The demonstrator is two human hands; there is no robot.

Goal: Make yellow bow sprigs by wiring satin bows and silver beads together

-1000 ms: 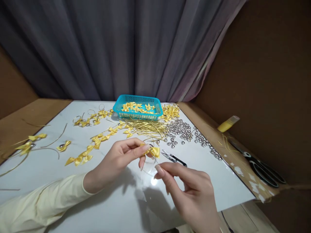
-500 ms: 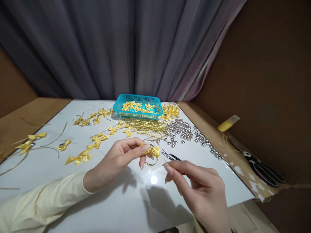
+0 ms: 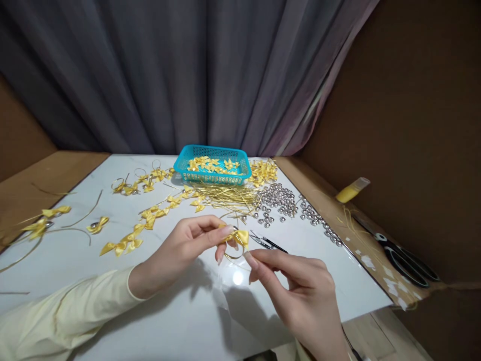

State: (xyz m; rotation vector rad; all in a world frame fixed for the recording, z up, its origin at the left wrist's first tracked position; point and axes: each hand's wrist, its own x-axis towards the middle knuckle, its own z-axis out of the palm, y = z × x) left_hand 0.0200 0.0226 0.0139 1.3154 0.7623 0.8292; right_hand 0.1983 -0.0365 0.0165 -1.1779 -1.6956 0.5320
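Observation:
My left hand (image 3: 199, 235) pinches a yellow satin ribbon bow (image 3: 243, 237) between thumb and fingers, above the white tabletop. A gold cord (image 3: 235, 256) hangs from the bow in a loop. Part of a silvery piece shows at the bow's middle, mostly behind my thumb. Close by on the right, my right hand (image 3: 296, 286) has thumb and forefinger pressed together on a thin strand that looks like the cord's end; its tip is hard to make out. Behind that hand lie small thread snips (image 3: 268, 243) with black handles.
A turquoise basket (image 3: 180, 168) of bows stands at the back. Before it lie gold cords (image 3: 229, 195) and silver heart-shaped beads (image 3: 278, 198). Finished-looking bows (image 3: 150, 218) spread leftward. Large scissors (image 3: 404, 260) and a yellow tube (image 3: 352, 190) lie on the right.
My right hand has moved left and slightly away from me, closer to the bow and its cord loop. My left hand keeps its hold on the bow, nearly still.

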